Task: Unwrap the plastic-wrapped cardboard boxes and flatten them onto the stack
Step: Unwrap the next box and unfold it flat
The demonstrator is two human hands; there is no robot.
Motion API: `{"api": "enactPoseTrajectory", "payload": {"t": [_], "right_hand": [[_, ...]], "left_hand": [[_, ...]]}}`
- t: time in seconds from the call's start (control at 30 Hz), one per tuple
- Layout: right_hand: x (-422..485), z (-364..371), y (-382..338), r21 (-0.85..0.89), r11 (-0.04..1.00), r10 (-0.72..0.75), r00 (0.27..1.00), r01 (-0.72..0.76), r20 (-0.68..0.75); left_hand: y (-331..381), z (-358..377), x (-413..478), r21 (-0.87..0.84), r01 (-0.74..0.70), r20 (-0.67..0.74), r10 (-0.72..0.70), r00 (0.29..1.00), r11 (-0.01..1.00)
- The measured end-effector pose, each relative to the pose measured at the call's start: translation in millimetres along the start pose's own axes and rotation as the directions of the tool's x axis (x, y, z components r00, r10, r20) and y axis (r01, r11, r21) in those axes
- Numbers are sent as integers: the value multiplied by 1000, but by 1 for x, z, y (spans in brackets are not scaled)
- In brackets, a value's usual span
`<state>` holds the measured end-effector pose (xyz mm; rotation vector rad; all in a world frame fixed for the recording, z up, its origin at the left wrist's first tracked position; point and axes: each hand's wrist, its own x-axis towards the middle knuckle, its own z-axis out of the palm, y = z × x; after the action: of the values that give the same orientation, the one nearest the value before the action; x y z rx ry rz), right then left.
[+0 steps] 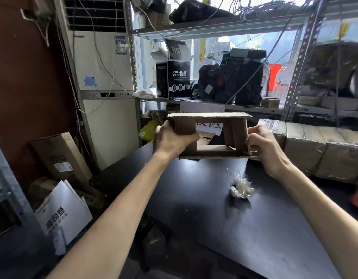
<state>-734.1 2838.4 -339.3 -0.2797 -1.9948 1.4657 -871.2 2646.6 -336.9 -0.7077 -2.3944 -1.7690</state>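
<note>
Your left grip [172, 138] and right grip [263, 147] each clasp one end of the open-ended cardboard box [209, 116] above the bench [194, 198].

Open brown cardboard box [237, 135] over the far edge of the dark bench [194, 198]; crumpled clear plastic wrap [241, 187] nearer; plastic-wrapped cardboard bundles [325, 150] far right.

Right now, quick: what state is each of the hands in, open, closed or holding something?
Left hand: closed, gripping the left end of the cardboard box.
Right hand: closed, gripping the box's right end.
</note>
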Motion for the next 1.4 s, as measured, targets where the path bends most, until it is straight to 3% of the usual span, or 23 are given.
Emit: {"api": "enactPoseTrajectory", "payload": {"t": [0.13, 0.23, 0.3, 0.43, 0.5, 0.63, 0.73, 0.9, 0.97, 1.03, 1.17, 1.23, 1.4], "right_hand": [[-5, 0, -5, 181, 983, -20, 998, 29, -52], [-5, 3, -4, 371, 925, 130, 986, -82, -107], [-3, 5, -1, 379, 919, 160, 981, -109, -105], [-1, 2, 5, 299, 952, 100, 991, -70, -87], [1, 0, 7, 271, 962, 64, 983, -15, -173], [7, -6, 7, 309, 949, 162, 937, -63, -308], [11, -10, 6, 395, 911, 271, 897, -122, -348], [10, 5, 5, 627, 757, 508, 767, -183, -391], [9, 17, 11, 675, 715, 535, 763, -180, -363], [6, 32, 14, 722, 670, 523, 799, -171, -297], [9, 49, 14, 662, 748, 431, 799, -56, -419], [8, 49, 13, 644, 764, 378, 839, -44, -391], [4, 45, 26, 368, 929, 195, 903, -44, -384]], "left_hand": [[7, -8, -6, -126, -55, 64, 64, 996, 990], [8, -10, -4, -235, -82, 71, 102, 992, 969], [-1, -8, 4, -318, -57, 64, 82, 995, 946], [-13, -5, 17, -460, 119, 48, -109, 993, 880], [-8, -7, 14, -478, 198, 27, -211, 977, 856], [-28, -11, 19, -351, 319, 103, -303, 948, 880], [-38, -13, 17, -376, 473, 210, -423, 881, 797], [-33, -2, 10, -574, 438, 136, -446, 884, 692], [-29, 6, 6, -598, 410, 103, -442, 891, 688], [-24, 15, 2, -620, 410, 103, -448, 888, 669], [-23, 25, -2, -634, 431, 123, -467, 876, 642], [-28, 28, -3, -625, 435, 131, -462, 877, 648], [-45, 28, -5, -620, 461, 173, -462, 870, 635]]}}
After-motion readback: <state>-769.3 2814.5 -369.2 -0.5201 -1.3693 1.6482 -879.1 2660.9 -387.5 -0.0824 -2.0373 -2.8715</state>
